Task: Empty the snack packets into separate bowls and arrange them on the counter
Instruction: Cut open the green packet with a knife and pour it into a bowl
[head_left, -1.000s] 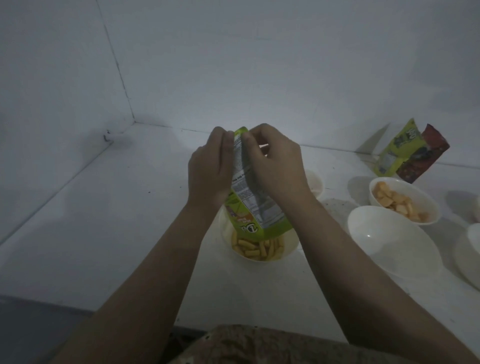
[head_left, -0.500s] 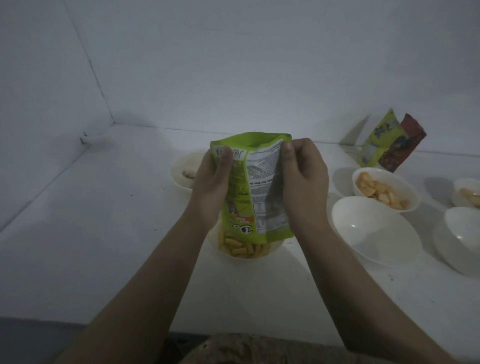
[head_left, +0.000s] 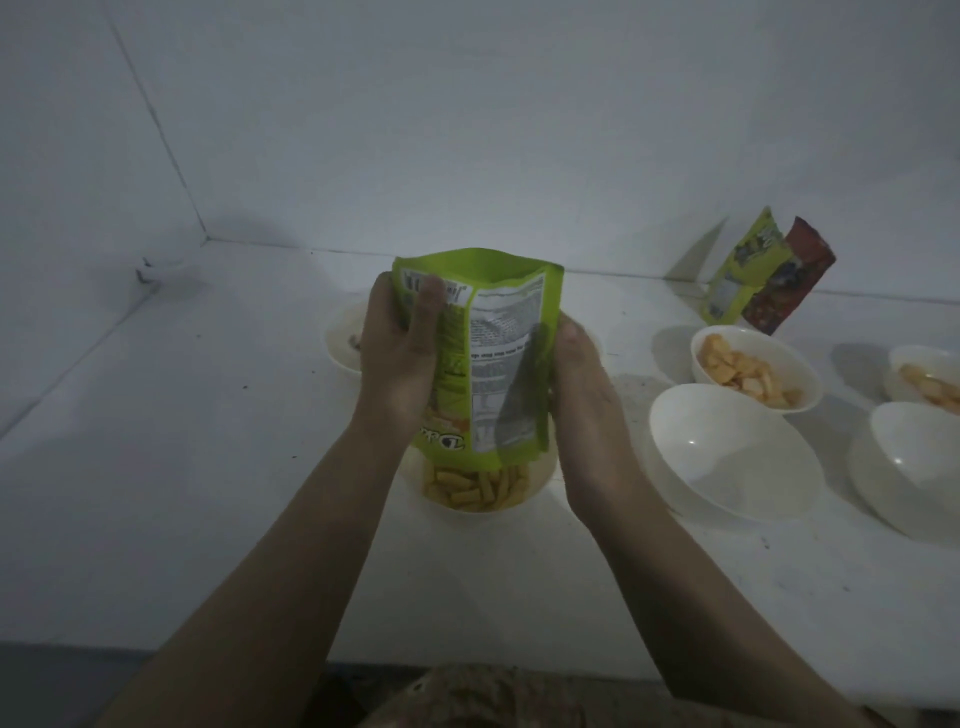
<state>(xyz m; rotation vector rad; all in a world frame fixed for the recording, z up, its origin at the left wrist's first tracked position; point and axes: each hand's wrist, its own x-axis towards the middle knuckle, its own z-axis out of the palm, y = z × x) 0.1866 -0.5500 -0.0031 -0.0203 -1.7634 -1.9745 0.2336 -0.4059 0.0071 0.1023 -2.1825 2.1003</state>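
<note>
A green snack packet (head_left: 498, 358) hangs upside down, its mouth over a white bowl (head_left: 540, 480) of yellow stick snacks (head_left: 475, 486). My left hand (head_left: 400, 364) grips the packet's left side, thumb across its back. My right hand (head_left: 582, 395) presses against the packet's right edge. An empty white bowl (head_left: 732, 457) sits to the right. Behind it a bowl (head_left: 779, 364) holds orange chips. Two more packets, green (head_left: 740, 275) and red (head_left: 789, 286), lean on the back wall.
A small white bowl (head_left: 340, 338) stands behind my left hand. At the far right are another empty bowl (head_left: 914, 467) and a bowl with snacks (head_left: 930, 374). The white counter (head_left: 182, 441) meets walls at the left and back; its front edge is near my body.
My hands spread apart from the pinched top to the packet's sides, and the packet opened out wide and flat. My right hand slid lower along the right edge.
</note>
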